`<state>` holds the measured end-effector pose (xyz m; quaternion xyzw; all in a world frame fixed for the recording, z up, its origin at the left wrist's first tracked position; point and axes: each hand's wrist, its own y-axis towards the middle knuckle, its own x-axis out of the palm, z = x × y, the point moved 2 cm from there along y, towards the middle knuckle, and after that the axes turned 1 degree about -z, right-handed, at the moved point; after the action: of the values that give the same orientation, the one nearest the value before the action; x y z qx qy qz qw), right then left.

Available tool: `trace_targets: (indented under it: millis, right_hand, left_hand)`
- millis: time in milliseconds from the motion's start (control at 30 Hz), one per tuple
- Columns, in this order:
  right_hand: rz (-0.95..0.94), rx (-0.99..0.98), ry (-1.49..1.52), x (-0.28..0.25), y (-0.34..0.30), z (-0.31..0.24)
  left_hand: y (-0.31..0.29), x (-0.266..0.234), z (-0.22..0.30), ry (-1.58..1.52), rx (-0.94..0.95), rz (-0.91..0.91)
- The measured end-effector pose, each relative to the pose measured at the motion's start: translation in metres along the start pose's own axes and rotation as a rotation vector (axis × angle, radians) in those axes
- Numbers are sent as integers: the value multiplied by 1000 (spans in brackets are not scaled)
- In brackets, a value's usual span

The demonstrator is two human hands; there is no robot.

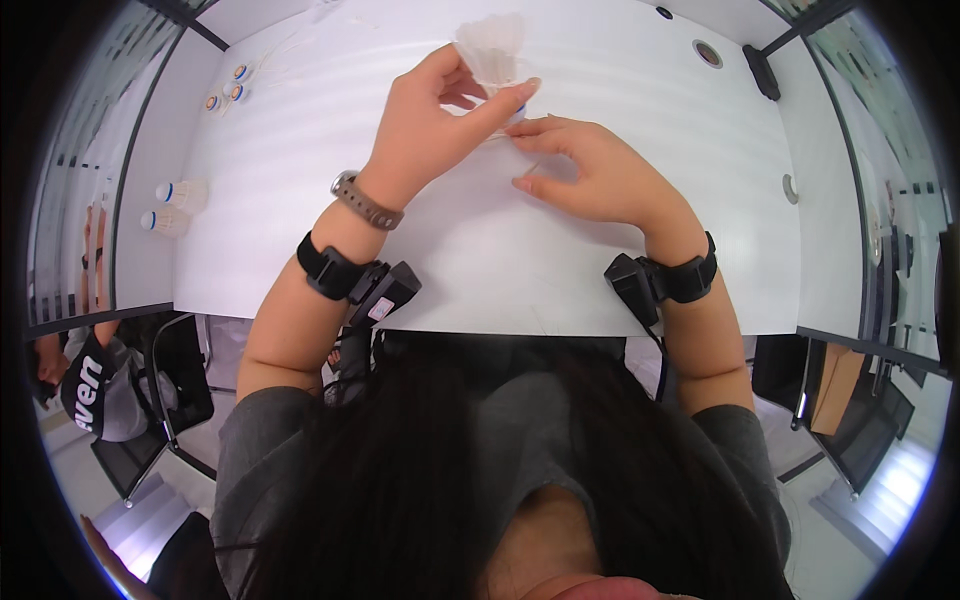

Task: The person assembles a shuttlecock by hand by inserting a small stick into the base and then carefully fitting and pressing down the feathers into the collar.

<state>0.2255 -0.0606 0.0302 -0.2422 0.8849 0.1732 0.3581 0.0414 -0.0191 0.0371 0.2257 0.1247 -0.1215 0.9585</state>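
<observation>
My left hand [440,125] is closed around a white shuttlecock [490,48], its skirt pointing up and away from me. The cork end, with a blue band [519,113], shows just below the thumb. Beside that end is my right hand [590,170]: its fingertips are close to the cork, and whether they touch it I cannot tell. The right thumb stands apart from the fingers, with a thin pale strand [531,168] near its tip, hard to make out against the white table [480,270].
Two white shuttlecocks, one behind [185,193] and one in front [165,222], lie at the table's left edge. Farther back is a cluster of small round blue-rimmed ends [237,92]. A cable hole [707,54] and a black bracket [761,73] are at the far right.
</observation>
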Motion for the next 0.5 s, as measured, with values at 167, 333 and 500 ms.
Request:
trace_targets:
  millis: [167,333,500]
  right_hand:
    - [29,-49,25,-5,-4,-3]
    - [46,-40,-41,-15,-6,-8]
    - [62,-35,-269,-23,0,-29]
  left_hand:
    - [-17,-4,-21,-162,-76,109]
    - [-17,-12,-36,-435,-164,108]
    - [-26,-15,-52,-567,-217,0]
